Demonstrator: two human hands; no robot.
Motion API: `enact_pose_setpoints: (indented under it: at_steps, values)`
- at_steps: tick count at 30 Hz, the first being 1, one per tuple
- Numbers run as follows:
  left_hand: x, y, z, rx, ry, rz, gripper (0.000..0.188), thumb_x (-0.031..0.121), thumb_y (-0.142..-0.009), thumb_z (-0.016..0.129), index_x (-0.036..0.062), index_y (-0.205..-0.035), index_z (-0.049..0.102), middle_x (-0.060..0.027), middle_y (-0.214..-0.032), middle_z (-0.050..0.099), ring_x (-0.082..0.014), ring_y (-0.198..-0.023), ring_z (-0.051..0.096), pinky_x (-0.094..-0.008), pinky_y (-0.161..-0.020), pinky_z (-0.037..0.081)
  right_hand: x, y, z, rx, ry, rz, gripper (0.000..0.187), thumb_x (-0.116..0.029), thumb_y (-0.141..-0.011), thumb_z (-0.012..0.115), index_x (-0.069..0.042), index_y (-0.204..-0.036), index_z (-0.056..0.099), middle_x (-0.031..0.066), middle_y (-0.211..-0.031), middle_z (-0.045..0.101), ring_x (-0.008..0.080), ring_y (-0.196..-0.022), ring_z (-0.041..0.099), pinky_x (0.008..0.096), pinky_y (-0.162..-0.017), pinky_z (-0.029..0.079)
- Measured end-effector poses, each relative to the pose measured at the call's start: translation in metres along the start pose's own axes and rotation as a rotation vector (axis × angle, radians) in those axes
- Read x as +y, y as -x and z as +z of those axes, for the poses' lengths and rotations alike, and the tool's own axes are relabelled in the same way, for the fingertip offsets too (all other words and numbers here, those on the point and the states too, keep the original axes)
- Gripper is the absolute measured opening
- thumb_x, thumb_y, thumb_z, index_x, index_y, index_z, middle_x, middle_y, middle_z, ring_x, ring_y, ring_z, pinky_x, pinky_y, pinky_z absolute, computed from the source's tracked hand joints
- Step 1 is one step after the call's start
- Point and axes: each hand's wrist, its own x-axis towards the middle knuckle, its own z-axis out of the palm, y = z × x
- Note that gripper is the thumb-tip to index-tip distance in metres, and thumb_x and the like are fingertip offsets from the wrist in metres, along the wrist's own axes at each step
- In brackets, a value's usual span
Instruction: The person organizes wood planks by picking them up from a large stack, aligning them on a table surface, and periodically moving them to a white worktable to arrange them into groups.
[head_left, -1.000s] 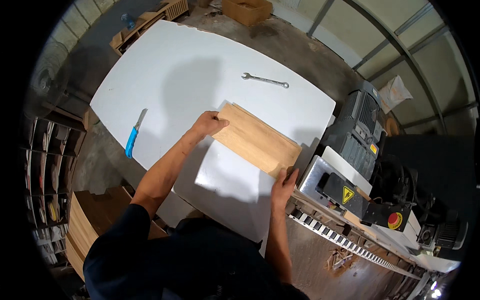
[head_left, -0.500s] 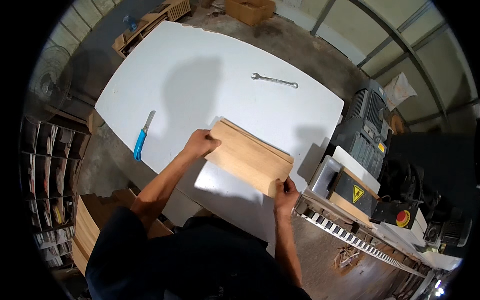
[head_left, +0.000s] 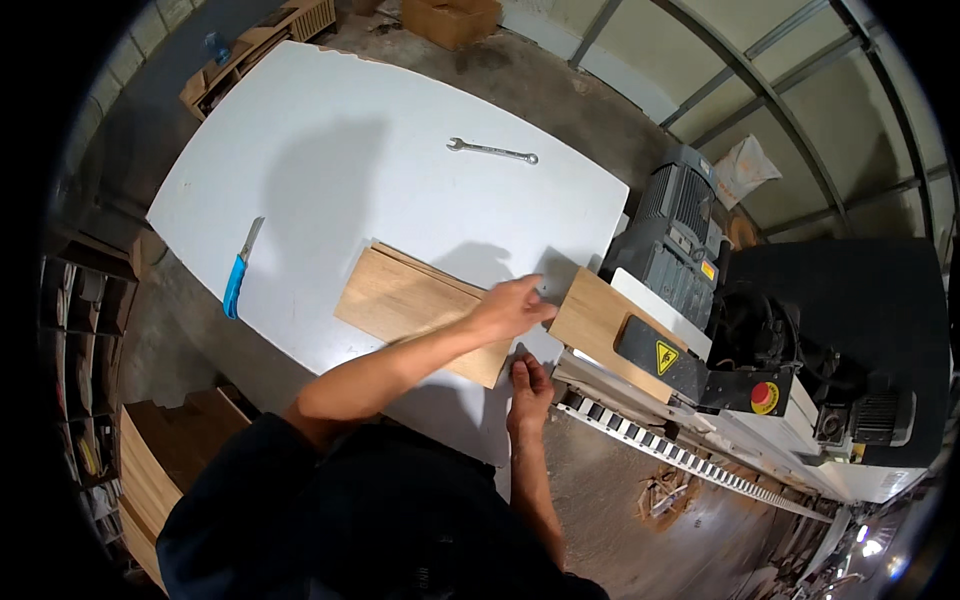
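Observation:
A small stack of thin wooden boards (head_left: 425,315) lies on the white table, its upper board slightly offset from the one beneath. My left hand (head_left: 512,306) reaches across the stack to the right with fingers apart and nothing in them. Its fingertips are close to another wooden board (head_left: 588,312), which sticks out of the machine from under a dark guard. Beside the stack's right end is my right hand (head_left: 530,388), its fingers curled in and no board visible in them. My left forearm hides part of the stack.
A blue-handled saw-like knife (head_left: 236,285) lies at the table's left edge, and a wrench (head_left: 492,151) lies farther back. On the right stands the machine with a grey motor (head_left: 672,215), a red stop button (head_left: 765,397) and a slatted track (head_left: 660,450).
My hands have let go of the stack, which now rests on the table. My left hand has swung right across it. The board at the machine now sticks out farther toward the table.

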Motion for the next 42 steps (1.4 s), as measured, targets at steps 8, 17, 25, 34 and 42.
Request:
enact_pose_setpoints:
  at_steps: [8,17,25,34,42]
  values:
    - [-0.021,-0.010,0.005,-0.041,0.302,-0.065,0.019,0.011,-0.078,0.062,-0.0033,-0.091,0.062,-0.0069,-0.072,0.058,-0.0111,-0.060,0.051,-0.0257,-0.053,0.044,-0.017,0.017,-0.015,-0.002,-0.149,0.089,0.025,-0.017,-0.088,0.061,0.002,-0.103,0.060,0.0047,-0.094,0.061,0.0121,-0.085,0.057,0.0268,-0.078,0.048]
    - [-0.084,0.131,-0.144,0.335,0.569,-0.340,0.035,-0.003,-0.081,0.054,-0.0001,-0.115,0.059,-0.0085,-0.089,0.065,-0.0106,-0.072,0.056,-0.0224,-0.063,0.047,0.003,0.020,-0.022,-0.046,-0.398,0.197,0.023,-0.015,-0.091,0.051,-0.002,-0.110,0.055,0.0085,-0.105,0.062,0.0194,-0.093,0.059,0.0320,-0.083,0.048]
    - [-0.122,0.121,-0.179,0.439,0.081,-0.342,0.048,0.017,-0.071,0.073,-0.0119,-0.104,0.056,-0.0100,-0.071,0.058,-0.0138,-0.058,0.054,-0.0267,-0.045,0.040,-0.036,-0.014,0.026,-0.107,0.167,0.091,0.045,-0.036,-0.091,0.054,0.005,-0.109,0.055,0.0093,-0.103,0.060,0.0159,-0.098,0.053,0.0276,-0.085,0.042]
    - [-0.096,0.108,-0.171,0.252,0.156,-0.468,0.049,0.015,-0.062,0.078,-0.0078,-0.102,0.060,-0.0167,-0.088,0.065,-0.0267,-0.080,0.061,-0.0354,-0.078,0.048,-0.050,-0.028,0.046,-0.229,0.449,0.125,0.023,-0.016,-0.077,0.071,0.001,-0.087,0.060,0.0015,-0.074,0.058,0.0133,-0.067,0.052,0.0257,-0.062,0.044]
    - [-0.123,0.157,-0.137,0.616,0.024,0.094,0.073,0.014,-0.067,0.075,0.0019,-0.131,0.041,-0.0124,-0.122,0.036,-0.0222,-0.112,0.043,-0.0316,-0.090,0.043,-0.040,-0.010,0.040,-0.310,0.135,-0.428,0.070,-0.004,-0.071,0.075,-0.002,-0.131,0.040,0.0080,-0.120,0.045,0.0193,-0.111,0.047,0.0300,-0.093,0.040]
